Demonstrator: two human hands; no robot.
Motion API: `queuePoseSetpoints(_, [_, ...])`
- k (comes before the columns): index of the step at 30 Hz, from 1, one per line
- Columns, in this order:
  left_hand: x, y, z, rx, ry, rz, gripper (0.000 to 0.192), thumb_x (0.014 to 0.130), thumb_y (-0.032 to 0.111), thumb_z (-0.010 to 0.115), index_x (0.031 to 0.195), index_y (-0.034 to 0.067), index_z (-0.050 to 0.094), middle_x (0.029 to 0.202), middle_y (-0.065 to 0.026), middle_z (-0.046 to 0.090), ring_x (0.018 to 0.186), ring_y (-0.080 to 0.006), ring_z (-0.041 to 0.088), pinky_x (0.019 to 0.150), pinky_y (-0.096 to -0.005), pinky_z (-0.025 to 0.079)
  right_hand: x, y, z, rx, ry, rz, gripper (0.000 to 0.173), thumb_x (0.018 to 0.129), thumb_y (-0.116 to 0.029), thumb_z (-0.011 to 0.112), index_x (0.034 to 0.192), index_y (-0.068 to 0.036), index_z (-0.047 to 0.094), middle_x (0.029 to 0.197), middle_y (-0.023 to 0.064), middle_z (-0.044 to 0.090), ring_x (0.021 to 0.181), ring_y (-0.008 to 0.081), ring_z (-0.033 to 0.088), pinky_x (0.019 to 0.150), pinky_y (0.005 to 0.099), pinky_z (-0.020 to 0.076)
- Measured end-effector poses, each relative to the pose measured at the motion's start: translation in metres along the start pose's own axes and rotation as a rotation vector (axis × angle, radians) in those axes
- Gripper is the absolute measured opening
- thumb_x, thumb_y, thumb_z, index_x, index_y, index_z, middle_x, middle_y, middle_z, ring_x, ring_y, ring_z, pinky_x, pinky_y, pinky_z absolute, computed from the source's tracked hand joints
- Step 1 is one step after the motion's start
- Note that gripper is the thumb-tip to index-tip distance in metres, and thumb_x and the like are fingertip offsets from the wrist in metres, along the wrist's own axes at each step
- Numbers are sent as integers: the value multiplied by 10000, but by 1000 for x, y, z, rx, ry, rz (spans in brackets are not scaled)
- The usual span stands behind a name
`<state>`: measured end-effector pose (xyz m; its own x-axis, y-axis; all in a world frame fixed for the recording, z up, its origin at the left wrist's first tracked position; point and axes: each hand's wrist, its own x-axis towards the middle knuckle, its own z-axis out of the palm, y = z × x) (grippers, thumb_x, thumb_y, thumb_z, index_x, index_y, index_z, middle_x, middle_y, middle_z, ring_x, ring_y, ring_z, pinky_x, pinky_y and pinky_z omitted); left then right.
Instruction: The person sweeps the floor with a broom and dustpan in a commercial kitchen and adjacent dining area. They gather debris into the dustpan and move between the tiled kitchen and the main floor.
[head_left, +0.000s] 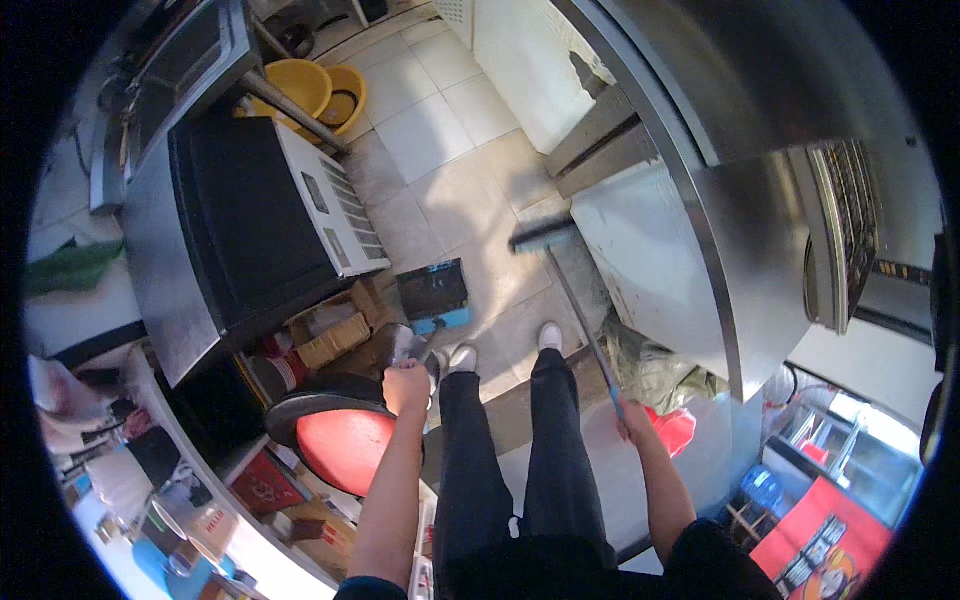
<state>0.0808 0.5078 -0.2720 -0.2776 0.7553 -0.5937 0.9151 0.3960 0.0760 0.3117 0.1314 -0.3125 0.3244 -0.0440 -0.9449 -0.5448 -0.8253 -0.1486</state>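
My right hand (636, 421) is closed around the upper end of a long-handled broom (583, 319). Its wide, dark-bristled head (543, 235) lies on the tiled floor, close to the foot of the white cabinet on the right. In my left hand (407, 386) is the handle of a dustpan, partly hidden by the fist. The black and blue dustpan (433, 289) rests on the floor ahead of my left shoe (463, 358), with its open side facing away from me. A gap of bare tile separates broom head and dustpan.
A black and white appliance (255, 202) stands at the left, with cardboard boxes (334, 337) beside it. A red-topped round stool or bin (345, 446) is below my left forearm. Yellow basins (300, 90) sit farther off. A steel-topped counter (705, 262) and plastic sheeting (652, 367) border the right.
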Motion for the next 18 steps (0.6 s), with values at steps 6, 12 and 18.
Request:
queuePoseSetpoints(6, [-1, -6, 10, 1, 4, 1, 316, 758, 282, 524, 845, 15, 668, 901, -231, 636, 880, -381, 612, 761, -446, 490, 37, 24, 74, 323, 29, 239, 533, 869, -554, 410, 684, -56, 448, 406, 70, 394, 284, 211, 379, 289, 348, 300])
queuePoseSetpoints(12, [0, 5, 16, -46, -62, 106, 311, 750, 272, 544, 860, 13, 677, 939, -242, 627, 913, -380, 603, 791, -439, 481, -37, 131, 138, 621, -180, 430, 555, 867, -594, 376, 754, -56, 456, 416, 70, 396, 297, 212, 382, 284, 349, 303])
queuePoseSetpoints(18, [19, 8, 42, 224, -84, 341, 336, 767, 262, 526, 842, -37, 660, 943, -234, 629, 903, -360, 613, 789, -434, 485, -87, 154, 115, 581, 24, 400, 568, 864, -559, 433, 604, -54, 455, 416, 63, 397, 297, 190, 384, 293, 334, 299])
